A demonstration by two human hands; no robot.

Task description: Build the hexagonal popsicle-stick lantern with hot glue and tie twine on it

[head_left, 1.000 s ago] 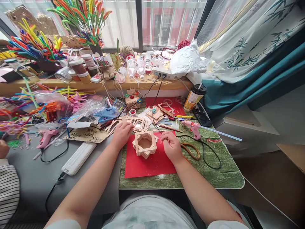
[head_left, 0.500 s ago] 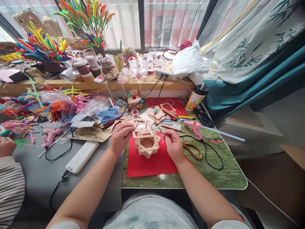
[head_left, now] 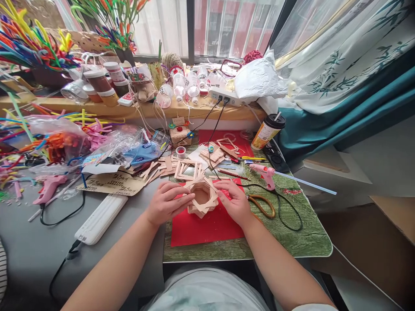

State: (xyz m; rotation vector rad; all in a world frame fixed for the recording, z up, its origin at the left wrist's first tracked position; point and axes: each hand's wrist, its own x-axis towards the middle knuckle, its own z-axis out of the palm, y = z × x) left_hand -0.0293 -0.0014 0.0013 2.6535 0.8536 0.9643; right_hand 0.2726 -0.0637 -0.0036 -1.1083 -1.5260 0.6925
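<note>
A stack of square wooden frames (head_left: 202,208), turned against each other around an open middle, stands on a red sheet (head_left: 207,231). My left hand (head_left: 169,201) pinches the top frame at its left corner. On the right side, the fingers of my right hand (head_left: 234,199) close on the same top frame near its upper right corner. Behind the stack lie loose wooden frames (head_left: 181,170) and a pile of craft sticks (head_left: 155,171).
A pink glue gun (head_left: 266,173) with a clear stick and scissors with orange-brown handles (head_left: 266,206) lie at right. Further left are a white power strip (head_left: 100,220), another pink glue gun (head_left: 50,186) and printed cardboard (head_left: 113,183). A lidded cup (head_left: 267,131) stands back right.
Both hands have closed in on the stack, and the square frame from my left hand now rests on top. The view has shifted right; the neighbouring person's hand has left it.
</note>
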